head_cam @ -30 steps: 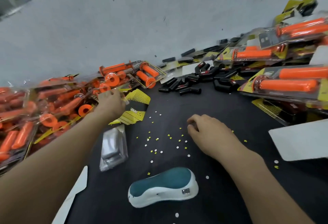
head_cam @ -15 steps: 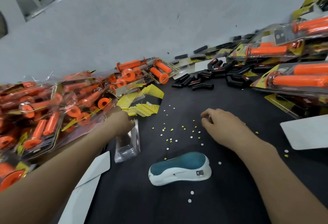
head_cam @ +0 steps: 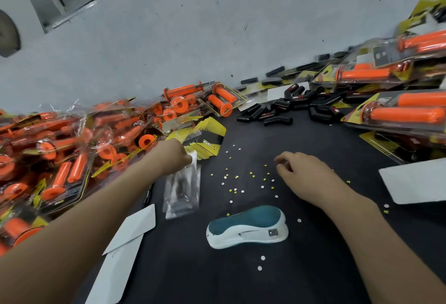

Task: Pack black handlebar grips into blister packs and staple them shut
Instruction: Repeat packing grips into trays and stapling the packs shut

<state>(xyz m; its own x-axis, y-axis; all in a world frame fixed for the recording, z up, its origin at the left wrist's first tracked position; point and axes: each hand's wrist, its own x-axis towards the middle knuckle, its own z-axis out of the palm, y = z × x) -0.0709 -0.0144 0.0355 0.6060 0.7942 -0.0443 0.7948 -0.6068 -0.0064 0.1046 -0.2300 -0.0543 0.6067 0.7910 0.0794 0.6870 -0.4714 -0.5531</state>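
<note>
Left hand [head_cam: 176, 159] pinches the far edge of a clear blister pack [head_cam: 182, 190], I judge to draw it into working reach. Right hand [head_cam: 301, 173] rests loosely curled, nothing seen in it. Black grips [head_cam: 277, 113] are heaped far centre, and the stapler [head_cam: 248, 226] lies near, ready.

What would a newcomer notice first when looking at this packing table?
The heap of orange grips in clear packs covering the left side of the black table stands out most, with more such packs stacked at the right. In the front middle lies a teal-and-white stapler, and the left hand pinches a clear blister pack just left of it.
</note>
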